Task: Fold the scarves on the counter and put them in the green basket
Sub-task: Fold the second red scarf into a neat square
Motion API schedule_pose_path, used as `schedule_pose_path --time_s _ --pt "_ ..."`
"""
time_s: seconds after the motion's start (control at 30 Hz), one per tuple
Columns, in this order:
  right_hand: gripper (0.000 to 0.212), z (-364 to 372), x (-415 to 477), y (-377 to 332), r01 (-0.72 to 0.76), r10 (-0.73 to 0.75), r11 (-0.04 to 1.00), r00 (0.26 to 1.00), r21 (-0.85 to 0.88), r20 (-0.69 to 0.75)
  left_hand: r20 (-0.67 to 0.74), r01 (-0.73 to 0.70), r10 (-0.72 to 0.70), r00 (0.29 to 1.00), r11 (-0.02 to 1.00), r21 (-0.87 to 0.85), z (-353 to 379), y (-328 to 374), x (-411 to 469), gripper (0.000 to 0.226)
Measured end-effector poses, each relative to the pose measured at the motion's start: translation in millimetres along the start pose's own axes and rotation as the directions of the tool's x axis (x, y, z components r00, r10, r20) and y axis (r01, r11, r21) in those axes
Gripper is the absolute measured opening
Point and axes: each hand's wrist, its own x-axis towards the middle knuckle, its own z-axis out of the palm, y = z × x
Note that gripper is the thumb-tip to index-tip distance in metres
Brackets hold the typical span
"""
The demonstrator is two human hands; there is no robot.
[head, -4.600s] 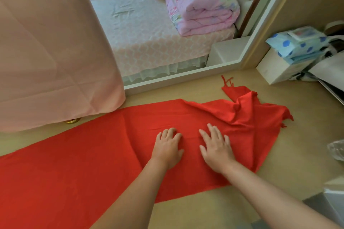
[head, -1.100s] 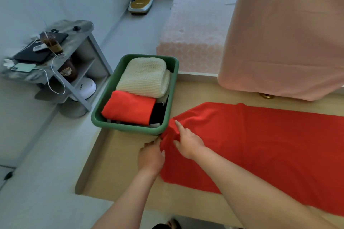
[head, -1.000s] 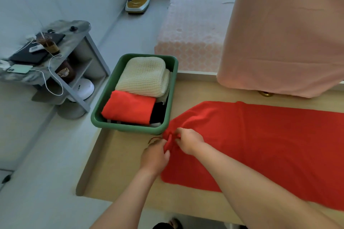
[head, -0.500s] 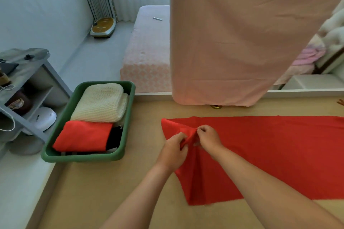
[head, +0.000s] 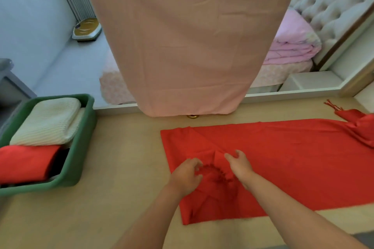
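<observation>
Cut by left edge: green basket (head: 84, 141). Running off right edge: red scarf (head: 283, 157). Fingertips of left hand (head: 186, 176) buried in bunched cloth.
</observation>
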Motion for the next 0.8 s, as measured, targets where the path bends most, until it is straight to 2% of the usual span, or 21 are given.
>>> schedule_pose_path --time_s 0.1,0.17,0.2,0.3,0.37,0.43,0.5,0.57,0.7,0.8 --pt "0.094 5.2 -9.7 13.0 0.094 -0.090 0.981 0.995 -0.171 0.031 0.058 0.070 -0.075 0.996 0.994 0.088 14.3 -6.6 -6.5 0.029" --pt "0.097 10.4 -13.3 22.9 0.093 -0.113 0.944 0.993 -0.316 -0.044 0.100 0.088 -0.105 0.989 0.983 0.164 24.9 -9.4 -13.9 0.039" --pt "0.088 12.9 -13.3 26.2 0.070 -0.108 0.923 0.991 -0.379 -0.080 0.108 0.101 -0.125 0.986 0.974 0.205 29.4 -11.1 -17.9 0.045" --pt "0.038 15.6 -8.1 29.9 0.047 -0.093 0.855 0.994 -0.516 -0.063 0.085 0.131 -0.158 0.984 0.956 0.261 39.6 -16.7 -29.5 0.061" --pt "0.023 14.6 -4.8 27.1 0.102 -0.139 0.897 0.989 -0.429 -0.055 0.021 0.130 -0.141 0.990 0.954 0.271 41.3 -19.5 -35.9 0.068" --pt "0.020 8.6 -3.9 19.8 0.133 -0.155 0.969 0.984 -0.207 -0.092 -0.030 0.122 -0.119 0.992 0.948 0.295 40.4 -21.7 -40.4 0.075" --pt "0.020 -1.1 -5.1 10.5 0.148 -0.153 0.988 0.979 -0.043 -0.136 -0.028 0.116 -0.113 0.993 0.943 0.312 37.5 -22.9 -43.7 0.084" --pt "0.022 -13.0 -6.7 3.9 0.153 -0.146 0.988 0.975 0.030 -0.169 0.008 0.098 -0.107 0.994 0.937 0.335 35.3 -22.5 -45.4 0.093" --pt "0.019 -45.0 -8.7 3.3 0.151 -0.143 0.988 0.953 0.009 -0.267 0.126 0.043 -0.112 0.986 0.889 0.456 34.5 -19.8 -48.4 0.106" --pt "0.030 -69.8 -9.5 17.5 0.081 -0.140 0.974 0.950 -0.211 -0.281 0.145 -0.038 -0.040 0.989 0.869 0.494 40.4 -22.5 -52.7 0.101"
